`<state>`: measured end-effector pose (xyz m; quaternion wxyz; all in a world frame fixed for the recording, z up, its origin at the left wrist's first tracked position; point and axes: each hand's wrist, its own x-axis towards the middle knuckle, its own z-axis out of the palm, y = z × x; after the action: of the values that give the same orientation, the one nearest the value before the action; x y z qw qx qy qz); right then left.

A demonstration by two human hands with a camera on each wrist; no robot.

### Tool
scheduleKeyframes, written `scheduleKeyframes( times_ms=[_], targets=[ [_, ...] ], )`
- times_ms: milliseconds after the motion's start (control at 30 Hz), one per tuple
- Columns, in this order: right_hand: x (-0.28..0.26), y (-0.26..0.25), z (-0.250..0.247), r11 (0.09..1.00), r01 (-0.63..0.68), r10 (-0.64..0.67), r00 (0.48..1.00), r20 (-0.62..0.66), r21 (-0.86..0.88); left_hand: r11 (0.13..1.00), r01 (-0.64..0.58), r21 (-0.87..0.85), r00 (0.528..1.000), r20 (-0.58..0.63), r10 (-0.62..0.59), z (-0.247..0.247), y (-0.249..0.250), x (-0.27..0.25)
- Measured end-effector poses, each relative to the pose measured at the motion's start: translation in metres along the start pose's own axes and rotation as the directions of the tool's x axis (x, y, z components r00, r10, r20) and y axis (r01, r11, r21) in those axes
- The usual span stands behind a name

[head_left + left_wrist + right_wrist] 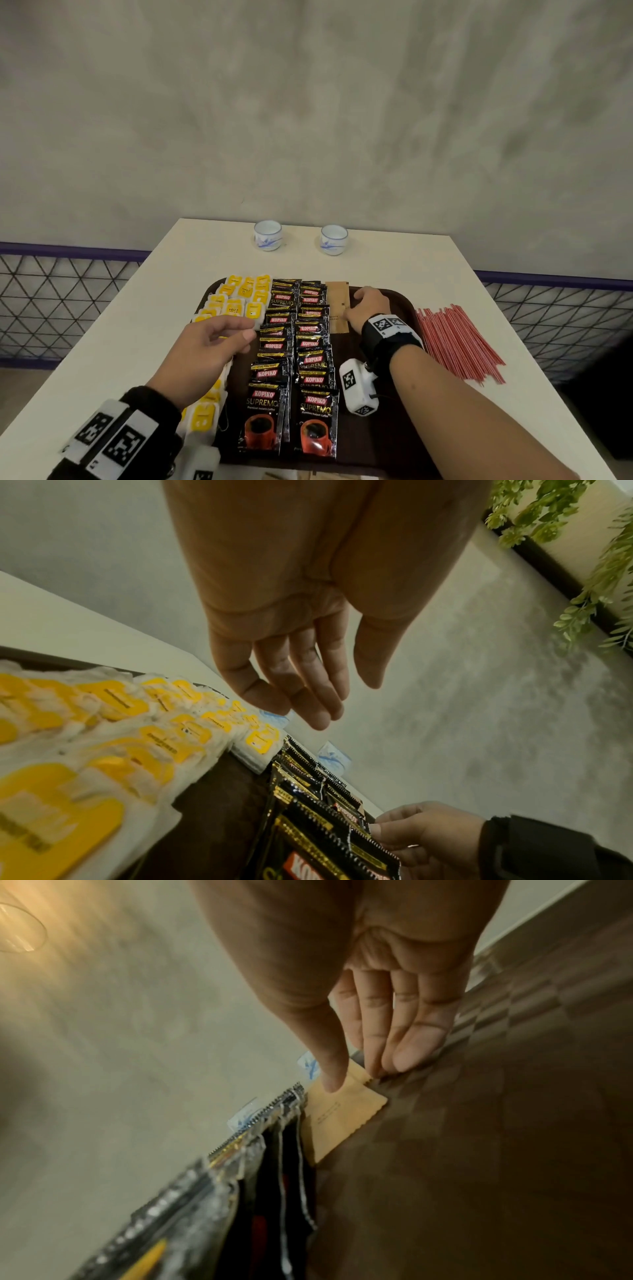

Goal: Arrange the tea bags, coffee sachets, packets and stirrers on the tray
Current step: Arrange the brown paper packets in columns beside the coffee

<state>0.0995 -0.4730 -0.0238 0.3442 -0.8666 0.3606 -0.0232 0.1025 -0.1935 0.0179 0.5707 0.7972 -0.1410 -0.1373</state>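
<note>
A dark brown tray (394, 301) holds rows of yellow-tagged tea bags (239, 298) on its left and two columns of black coffee sachets (294, 342) in its middle. Right of the sachets, at the far end, lies a brown paper packet (337, 308). My right hand (356, 301) pinches this packet (339, 1118), thumb on top and fingertips (377, 1066) at its far edge. My left hand (236, 337) hovers above the tea bags (103, 737), fingers relaxed and holding nothing. A pile of red stirrers (459, 342) lies on the table right of the tray.
Two white cups (268, 235) (334, 239) stand at the table's far edge. The tray's right half (479, 1150) is bare. More brown packets (308, 476) peek in at the near edge. A mesh railing runs behind the table.
</note>
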Motion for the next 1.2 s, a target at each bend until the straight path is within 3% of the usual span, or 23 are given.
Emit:
scheduleKeyframes(
  times_ms=[700,933,1033,1100,1200],
  targets=[
    [0.013,0.003,0.011,0.988,-0.107,0.109,0.994,-0.013,0.110,0.997,-0.013,0.078,0.999,-0.031,0.016,-0.006,-0.015,0.004],
    [-0.001,0.004,-0.015,0.971,-0.027,0.031,0.999,-0.012,0.237,0.994,-0.021,0.110,1.000,0.005,0.020,-0.008,-0.008,-0.005],
    [-0.031,0.001,-0.040,0.960,0.105,-0.116,0.993,0.026,0.261,0.960,-0.083,0.268,0.985,0.167,0.039,-0.008,-0.005,-0.032],
    [-0.070,0.001,-0.056,0.953,0.234,-0.266,0.951,0.158,0.194,0.886,-0.135,0.444,0.934,0.354,-0.035,-0.003,-0.009,-0.060],
    [-0.139,0.007,-0.070,0.887,0.459,-0.427,0.774,0.468,0.052,0.704,-0.277,0.653,0.839,0.522,-0.153,0.014,-0.020,-0.097]
  ],
)
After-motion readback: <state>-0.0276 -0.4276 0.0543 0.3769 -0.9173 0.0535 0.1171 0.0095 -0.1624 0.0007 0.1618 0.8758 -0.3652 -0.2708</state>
